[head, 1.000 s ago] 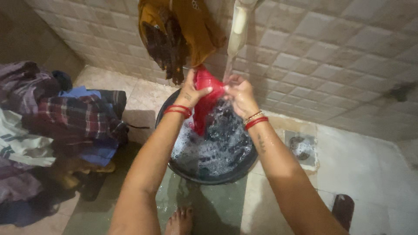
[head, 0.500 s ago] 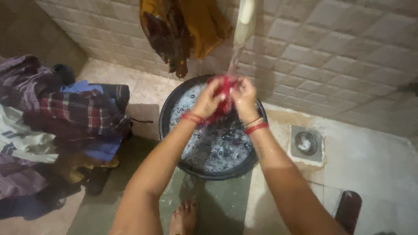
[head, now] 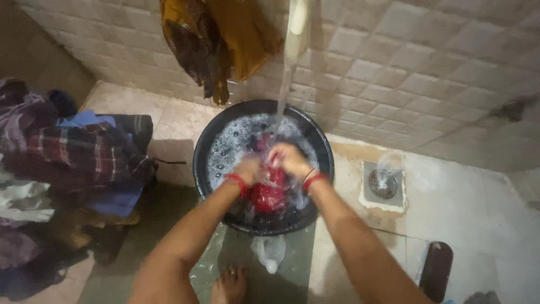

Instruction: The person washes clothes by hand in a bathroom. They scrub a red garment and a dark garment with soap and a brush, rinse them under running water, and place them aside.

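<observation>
- Over black basin of suds: red garment plunged low, soaking under tap stream.
- Left hand, right hand: both clenched on it, wringing.
- Beside: heaped laundry.

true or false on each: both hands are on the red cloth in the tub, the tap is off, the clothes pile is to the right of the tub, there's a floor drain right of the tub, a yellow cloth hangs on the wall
1. Both hands, left hand and right hand, grip the red cloth in the black tub. True.
2. The tap is off. False: water streams from it into the tub.
3. The clothes pile lies right of the tub. False: it lies to the left.
4. A floor drain sits right of the tub. True.
5. A yellow cloth hangs on the wall above the tub. True.
</observation>
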